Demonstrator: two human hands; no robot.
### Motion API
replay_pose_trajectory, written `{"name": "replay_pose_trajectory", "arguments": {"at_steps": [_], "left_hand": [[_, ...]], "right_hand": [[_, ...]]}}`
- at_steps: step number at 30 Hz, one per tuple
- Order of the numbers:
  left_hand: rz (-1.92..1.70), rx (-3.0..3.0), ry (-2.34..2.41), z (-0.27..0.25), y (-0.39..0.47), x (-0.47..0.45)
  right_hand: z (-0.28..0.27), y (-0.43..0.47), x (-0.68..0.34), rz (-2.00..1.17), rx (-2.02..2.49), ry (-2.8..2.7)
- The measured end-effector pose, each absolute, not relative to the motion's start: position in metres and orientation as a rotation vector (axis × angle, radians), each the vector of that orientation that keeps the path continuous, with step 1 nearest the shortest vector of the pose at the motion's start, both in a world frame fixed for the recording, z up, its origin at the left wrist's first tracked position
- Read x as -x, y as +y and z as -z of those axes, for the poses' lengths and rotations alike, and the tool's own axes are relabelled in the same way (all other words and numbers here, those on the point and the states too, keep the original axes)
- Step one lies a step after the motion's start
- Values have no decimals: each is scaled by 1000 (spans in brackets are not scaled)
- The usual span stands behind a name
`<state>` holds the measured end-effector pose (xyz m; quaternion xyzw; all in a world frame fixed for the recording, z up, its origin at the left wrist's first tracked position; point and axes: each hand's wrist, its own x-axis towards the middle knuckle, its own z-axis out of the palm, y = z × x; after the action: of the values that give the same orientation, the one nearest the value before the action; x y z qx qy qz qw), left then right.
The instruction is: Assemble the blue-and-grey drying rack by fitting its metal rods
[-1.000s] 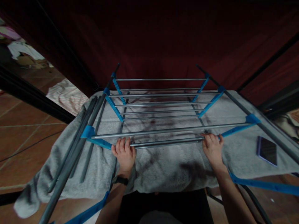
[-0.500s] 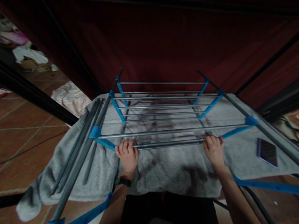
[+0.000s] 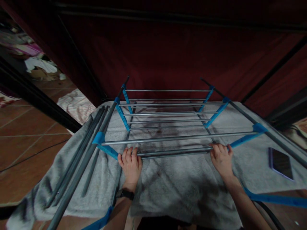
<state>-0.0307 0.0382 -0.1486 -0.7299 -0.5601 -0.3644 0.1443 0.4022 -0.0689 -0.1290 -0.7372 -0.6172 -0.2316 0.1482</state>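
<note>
A rack frame of grey metal tubes [image 3: 177, 138] and blue plastic brackets [image 3: 98, 138] lies across a grey blanket. My left hand [image 3: 130, 164], with a dark band on the wrist, wraps its fingers over the left end of the lower pair of thin rods [image 3: 175, 154]. Around the right end of those rods curl the fingers of my right hand [image 3: 221, 158], beside the right blue bracket [image 3: 244, 139]. Both palms face down, and the fingertips are partly hidden behind the rods. Farther back, more rods [image 3: 168, 113] span between two sets of slanted blue brackets.
Loose grey tubes [image 3: 79, 153] lie on the left of the blanket [image 3: 168, 195]. A phone [image 3: 281, 163] rests at the right. Behind the rack stands a dark red panel [image 3: 163, 54]. A striped cloth [image 3: 76, 105] and a cable [image 3: 35, 155] are on the tiled floor at left.
The camera view has tilted up slightly, so the rack and blanket appear a little lower. Both hands keep their hold on the rods in much the same place.
</note>
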Motion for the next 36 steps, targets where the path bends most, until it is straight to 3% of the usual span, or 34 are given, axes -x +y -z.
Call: {"name": "replay_pose_trajectory", "arguments": {"at_steps": [22, 24, 30, 36], "left_hand": [[1082, 2100, -1571, 147, 44, 30], [1098, 2090, -1569, 146, 45, 30], [1126, 2088, -1552, 147, 46, 29], [1104, 2081, -1542, 148, 46, 30]], "right_hand": [[108, -85, -380, 537, 1997, -1715], [113, -114, -366, 413, 1956, -1592], [173, -219, -317, -474, 1963, -1715], [194, -216, -305, -442, 2114, -1960]]}}
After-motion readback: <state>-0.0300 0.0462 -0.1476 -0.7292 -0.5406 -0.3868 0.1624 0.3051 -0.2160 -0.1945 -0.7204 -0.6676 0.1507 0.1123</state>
